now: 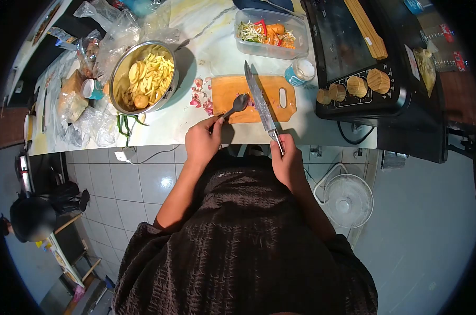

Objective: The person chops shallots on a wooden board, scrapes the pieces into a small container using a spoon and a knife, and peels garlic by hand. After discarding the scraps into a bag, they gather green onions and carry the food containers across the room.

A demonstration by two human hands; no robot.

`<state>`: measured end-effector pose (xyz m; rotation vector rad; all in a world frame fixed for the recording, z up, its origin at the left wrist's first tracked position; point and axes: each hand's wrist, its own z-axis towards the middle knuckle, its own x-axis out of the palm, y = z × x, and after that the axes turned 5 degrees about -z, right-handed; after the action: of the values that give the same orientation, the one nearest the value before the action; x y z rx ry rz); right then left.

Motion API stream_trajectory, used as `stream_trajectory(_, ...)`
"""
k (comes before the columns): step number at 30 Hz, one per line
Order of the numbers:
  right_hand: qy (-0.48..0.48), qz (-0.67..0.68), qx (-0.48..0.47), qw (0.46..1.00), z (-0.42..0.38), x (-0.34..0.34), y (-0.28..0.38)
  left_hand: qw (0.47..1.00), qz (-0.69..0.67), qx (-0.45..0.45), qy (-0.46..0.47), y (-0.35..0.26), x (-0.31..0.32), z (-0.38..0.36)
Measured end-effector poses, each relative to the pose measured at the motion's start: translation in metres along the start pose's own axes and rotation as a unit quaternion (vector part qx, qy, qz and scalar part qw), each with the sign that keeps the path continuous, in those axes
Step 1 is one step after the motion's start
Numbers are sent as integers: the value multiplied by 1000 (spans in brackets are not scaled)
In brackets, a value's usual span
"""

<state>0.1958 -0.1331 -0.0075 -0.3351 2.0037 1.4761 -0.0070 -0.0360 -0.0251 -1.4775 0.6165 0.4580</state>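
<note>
My left hand [203, 140] is closed on the handle of a dark spoon [240, 103], whose bowl is over the wooden cutting board [227, 86]. In my right hand [287, 161] is a large kitchen knife [259, 97], held by its handle with the blade pointing away across the board. Small purplish bits, perhaps chopped shallot, show between the spoon and the blade. Reddish peelings [197, 100] lie just left of the board. Farther left stands a metal pot [171, 86] holding pale yellow cut strips and a few round pieces, perhaps potato.
A clear plastic container [241, 48] with sprouts and red pepper stands behind the board. A small tub [299, 72] sits at the board's right rear, beside a black oven [364, 100] with wooden knobs. Green chillies [124, 126] and plastic bags [127, 31] lie left. A fan [348, 202] stands below.
</note>
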Motion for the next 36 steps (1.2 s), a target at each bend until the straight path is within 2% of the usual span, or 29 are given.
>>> stream_trajectory(4, -18, -18, -9, 1000, 2, 1, -8, 999, -32, -4, 4, -3, -2, -3)
stream_trajectory(6, -26, -12, -25, 999, 4, 3, -8, 994, -103, 8, 24, -8, 1, -6)
stream_trajectory(10, -28, -3, -29, 999, 6, 3, -8, 997, -58, -26, 31, -8, 4, -9)
stream_trajectory(13, -19, -4, -13, 1000, 7, -2, -4, 999, -40, -6, -20, -5, 4, -9)
stream_trajectory(16, -51, -6, -49, 997, 11, 5, -11, 994, -107, 3, 6, -12, 1, -11)
stream_trajectory(20, -45, 12, -58, 997, 16, 3, -9, 999, -29, -22, 26, -13, 0, -13)
stream_trajectory(22, -10, 24, -9, 1000, 16, -6, -1, 999, 11, -35, 30, -12, -1, -12)
stream_trajectory(23, -10, 25, -8, 1000, 17, -9, -1, 999, -30, -26, 1, -9, -2, -11)
stream_trajectory(26, -27, -32, -54, 998, 20, -15, 0, 995, -86, -34, -33, -2, -11, -4)
stream_trajectory(28, -96, -117, -132, 980, 21, -17, 1, 992, -106, -55, -32, -4, -22, 2)
stream_trajectory(29, -98, -115, -130, 980, 23, -18, -1, 993, -104, -53, -30, -9, -27, 5)
stream_trajectory(31, -110, -156, -159, 969, 26, -24, -2, 997, -74, -12, -8, -20, -36, 10)
stream_trajectory(32, -106, -169, -178, 964, 28, -28, -1, 996, -72, 41, -21, -25, -36, 13)
stream_trajectory(36, -107, -194, -205, 953, 30, -42, 6, 995, -7, 100, 26, -62, -40, 19)
